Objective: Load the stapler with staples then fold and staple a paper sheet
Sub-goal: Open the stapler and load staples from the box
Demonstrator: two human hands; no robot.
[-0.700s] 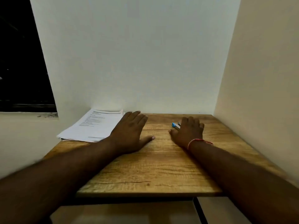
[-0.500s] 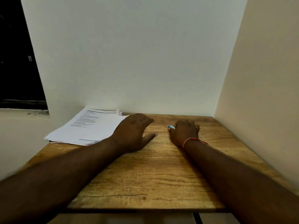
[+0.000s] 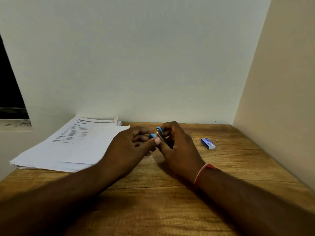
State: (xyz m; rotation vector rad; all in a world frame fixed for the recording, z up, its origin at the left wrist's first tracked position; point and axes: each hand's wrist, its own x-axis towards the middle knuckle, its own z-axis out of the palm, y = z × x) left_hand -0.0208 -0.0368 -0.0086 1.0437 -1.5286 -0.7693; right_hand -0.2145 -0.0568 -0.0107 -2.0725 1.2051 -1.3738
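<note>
A small blue and metal stapler is held just above the wooden table, between both hands at the table's middle. My right hand curls its fingers round the stapler's right part. My left hand pinches its left blue end with thumb and fingers. Most of the stapler is hidden by the fingers. A small blue and white staple box lies on the table to the right of my right hand. A stack of printed paper sheets lies at the table's back left, partly under my left wrist.
A white wall stands right behind the table and a cream wall closes its right side. A tiny object lies just right of the staple box. A dark window opening is at far left.
Both hands left the tabletop and came together. The right hand picked up the stapler and the left hand took its other end. The staple box, covered before, now shows.
</note>
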